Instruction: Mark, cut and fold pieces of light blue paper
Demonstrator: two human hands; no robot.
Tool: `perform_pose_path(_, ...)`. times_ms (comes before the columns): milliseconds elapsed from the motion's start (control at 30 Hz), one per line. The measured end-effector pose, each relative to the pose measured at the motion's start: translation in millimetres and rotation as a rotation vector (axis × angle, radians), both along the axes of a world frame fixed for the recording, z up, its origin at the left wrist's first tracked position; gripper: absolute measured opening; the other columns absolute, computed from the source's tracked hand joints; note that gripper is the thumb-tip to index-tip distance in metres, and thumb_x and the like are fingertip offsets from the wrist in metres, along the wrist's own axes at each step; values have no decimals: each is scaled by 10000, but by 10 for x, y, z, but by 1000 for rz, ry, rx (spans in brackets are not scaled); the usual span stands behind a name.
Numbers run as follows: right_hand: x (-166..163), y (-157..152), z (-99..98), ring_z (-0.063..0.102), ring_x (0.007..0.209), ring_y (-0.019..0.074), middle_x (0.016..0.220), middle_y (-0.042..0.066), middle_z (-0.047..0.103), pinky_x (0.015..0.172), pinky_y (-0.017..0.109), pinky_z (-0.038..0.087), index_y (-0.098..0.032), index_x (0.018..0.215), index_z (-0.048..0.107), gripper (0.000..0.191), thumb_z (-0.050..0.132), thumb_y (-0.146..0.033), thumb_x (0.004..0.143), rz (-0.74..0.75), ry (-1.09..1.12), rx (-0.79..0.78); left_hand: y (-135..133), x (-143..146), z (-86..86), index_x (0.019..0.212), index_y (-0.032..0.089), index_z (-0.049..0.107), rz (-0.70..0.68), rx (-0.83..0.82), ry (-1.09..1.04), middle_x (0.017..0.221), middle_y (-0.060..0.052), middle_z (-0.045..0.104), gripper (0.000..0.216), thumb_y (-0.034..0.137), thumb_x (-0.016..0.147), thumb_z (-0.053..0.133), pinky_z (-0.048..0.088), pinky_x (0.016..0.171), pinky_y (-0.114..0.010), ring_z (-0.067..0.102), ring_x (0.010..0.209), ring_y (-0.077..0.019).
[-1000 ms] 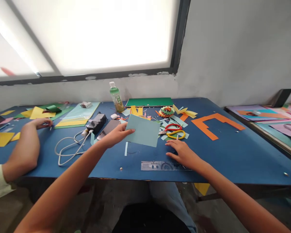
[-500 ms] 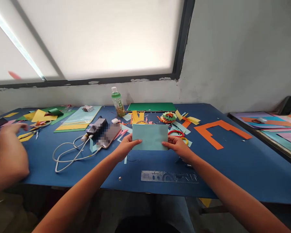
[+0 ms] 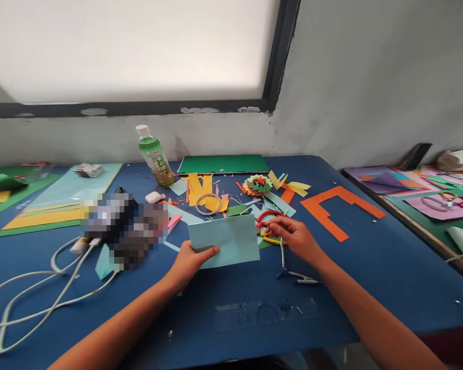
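My left hand pinches a light-blue paper sheet by its left side, thumb on top and fingers behind. The sheet is held tilted above the table. My right hand is off the sheet, with its fingers curled at the red and yellow handles of the scissors; the blades cannot be made out. A compass-like metal tool with blue parts lies below that hand. Nearer the table edge is a clear plastic ruler. A tape roll sits just behind the sheet.
Paper scraps surround a layered paper flower. An orange paper frame lies at right. A drink bottle stands behind; a white cable loops at left. Coloured sheets are stacked farther left. A side table stands at right.
My right hand has let go of the light-blue sheet and moved to the scissors handles. The sheet, now in my left hand alone, is tilted. The view has shifted right and closer.
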State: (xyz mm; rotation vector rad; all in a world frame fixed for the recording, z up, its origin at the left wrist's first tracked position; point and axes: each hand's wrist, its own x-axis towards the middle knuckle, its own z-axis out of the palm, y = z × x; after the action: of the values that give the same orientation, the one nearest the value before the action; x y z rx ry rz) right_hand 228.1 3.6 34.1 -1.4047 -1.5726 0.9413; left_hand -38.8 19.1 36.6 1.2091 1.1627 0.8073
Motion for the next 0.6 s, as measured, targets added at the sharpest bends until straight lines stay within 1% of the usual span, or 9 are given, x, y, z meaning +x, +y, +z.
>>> perform_pose_path(67,172,77,1,601,876,242,903,104,650,795,396,465,-162,945,586,324,429,-433,865,-162,-131,56,36,-40,-62,906,122,673,35,-6,-17,958,-82,698,367,360,635,742,480,823,-351,613,926,-283)
perform_pose_path(133,284,129,-16,574,949,273,971,122,634,843,448,437,-167,965,589,299,448,-406,852,-225,-267,97,72,-68,-127,915,123,674,77,-9,-52,982,-87,690,397,389,628,739,477,829,-350,604,950,-286)
perform_pose_path(167,307,143,-31,561,989,278,1007,116,632,872,456,423,-180,967,601,271,477,-380,834,-198,-327,107,86,-75,-154,922,122,673,98,-11,-72,988,-90,688,413,397,622,741,475,832,-350,601,958,-286)
perform_pose_path(233,291,155,-70,539,1061,263,1073,74,632,937,442,393,-224,986,626,232,538,-301,786,-61,-424,107,99,-77,-190,929,120,672,129,-20,-111,988,-93,687,428,396,610,748,474,831,-342,603,956,-277)
perform_pose_path(300,231,159,-112,520,1108,253,1133,48,620,979,442,362,-255,1038,623,290,558,-236,755,70,-499,92,91,-69,-191,918,121,675,146,-38,-146,977,-89,690,412,380,607,754,478,816,-323,614,928,-256)
perform_pose_path(333,200,165,-129,510,1123,260,1161,58,606,981,458,357,-252,1071,610,322,554,-223,755,105,-531,84,80,-63,-179,916,124,676,149,-48,-163,971,-86,692,402,371,608,756,484,801,-313,621,908,-245)
perform_pose_path(433,136,214,-155,524,1086,291,1152,128,587,922,482,400,-190,1063,598,305,536,-218,765,139,-609,75,36,-48,-125,907,126,683,142,-77,-210,934,-83,701,377,339,607,764,501,746,-293,639,843,-224)
perform_pose_path(533,110,290,-138,574,959,269,996,120,620,851,423,450,-179,896,611,166,545,-199,744,175,-657,83,-2,-37,-81,883,121,692,134,-104,-257,880,-84,711,344,311,605,767,514,709,-290,650,785,-216)
perform_pose_path(600,110,330,-104,576,923,267,949,117,618,826,409,452,-180,863,583,127,539,-206,747,156,-675,92,-20,-34,-62,871,118,694,136,-114,-292,847,-80,714,329,292,603,770,520,688,-286,654,751,-209)
